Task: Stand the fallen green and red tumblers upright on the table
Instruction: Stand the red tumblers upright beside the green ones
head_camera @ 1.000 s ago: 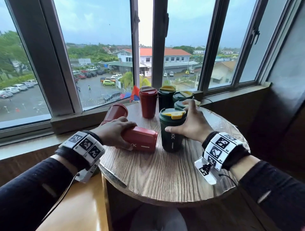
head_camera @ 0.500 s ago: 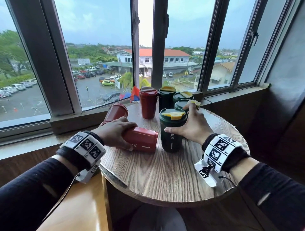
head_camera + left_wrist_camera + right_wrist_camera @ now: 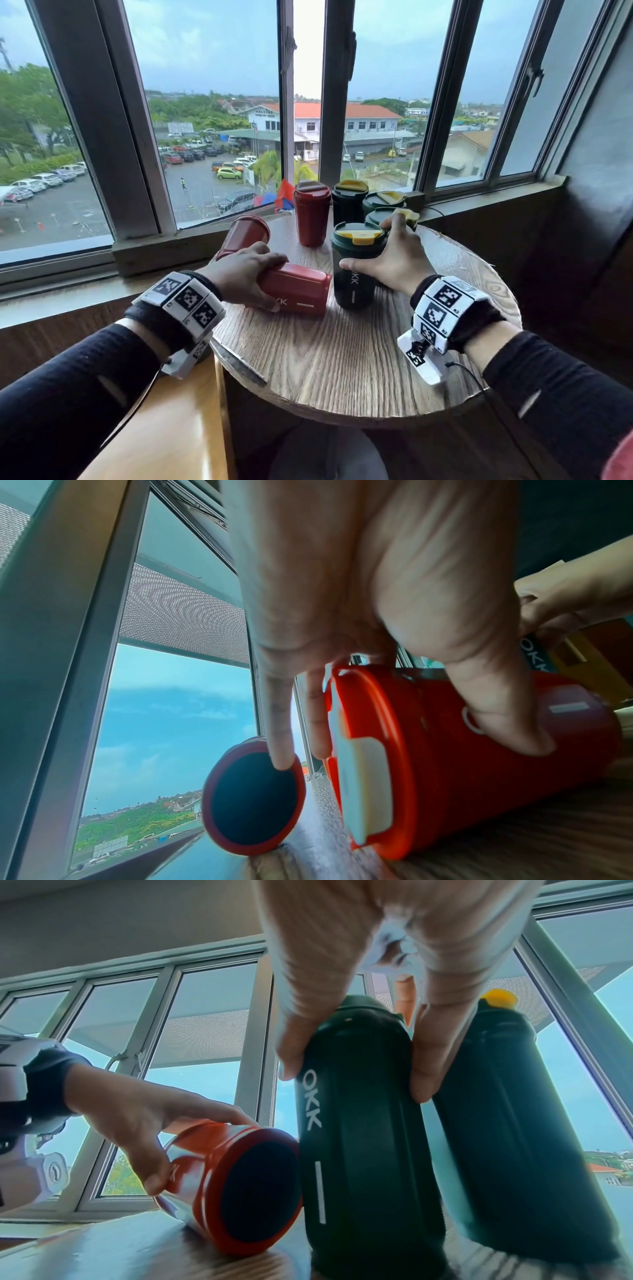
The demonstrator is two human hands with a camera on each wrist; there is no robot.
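While the left hand (image 3: 245,270) gripped one fallen red tumbler (image 3: 296,292), another lay beyond its fingers and a third stood upright. The right hand (image 3: 399,258) clasped one of four upright green tumblers (image 3: 352,265). All sat on a round wooden table (image 3: 342,359) by windows (image 3: 205,102).

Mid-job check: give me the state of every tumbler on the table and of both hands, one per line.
Near red tumbler: lying on its side, held by left hand.
Far-left red tumbler: tipped over, untouched.
Back red tumbler: upright.
Front green tumbler: upright, gripped by right hand.
Three rear green tumblers: upright.
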